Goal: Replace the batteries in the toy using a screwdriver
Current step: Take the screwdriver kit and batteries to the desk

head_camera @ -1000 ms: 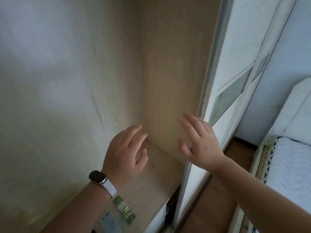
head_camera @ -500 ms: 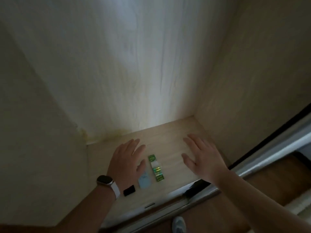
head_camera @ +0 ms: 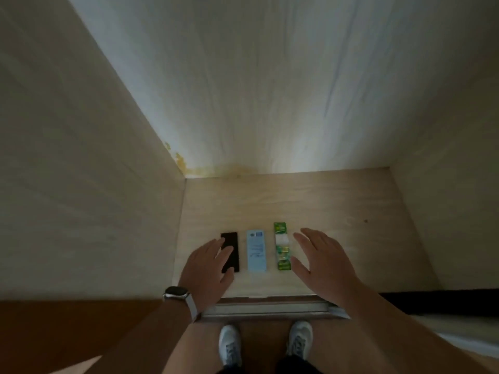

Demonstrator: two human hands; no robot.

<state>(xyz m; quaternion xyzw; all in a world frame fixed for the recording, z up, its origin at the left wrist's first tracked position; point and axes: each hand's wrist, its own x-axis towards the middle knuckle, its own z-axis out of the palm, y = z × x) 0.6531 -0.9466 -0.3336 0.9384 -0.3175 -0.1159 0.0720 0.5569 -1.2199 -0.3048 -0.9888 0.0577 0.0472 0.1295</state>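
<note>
Three flat things lie side by side on the wooden cabinet floor [head_camera: 337, 211]. A black rectangular device [head_camera: 232, 245] is on the left, a light blue box [head_camera: 256, 252] in the middle, and a green strip of batteries [head_camera: 282, 251] on the right. My left hand [head_camera: 208, 271], with a watch on the wrist, hovers with straight fingers over the lower left of the black device. My right hand [head_camera: 321, 260] is spread open just right of the battery strip. Neither hand holds anything. No screwdriver shows.
Light wooden walls enclose the cabinet on the left [head_camera: 81, 157], back [head_camera: 270, 90] and right [head_camera: 445, 184]. A metal sliding track [head_camera: 264, 309] runs along the front edge. My two white shoes [head_camera: 229, 344] stand on the brown floor below.
The view has swung down from the wall and doors to the cabinet floor. The three items now show in full in a row, and both open hands hover beside them.
</note>
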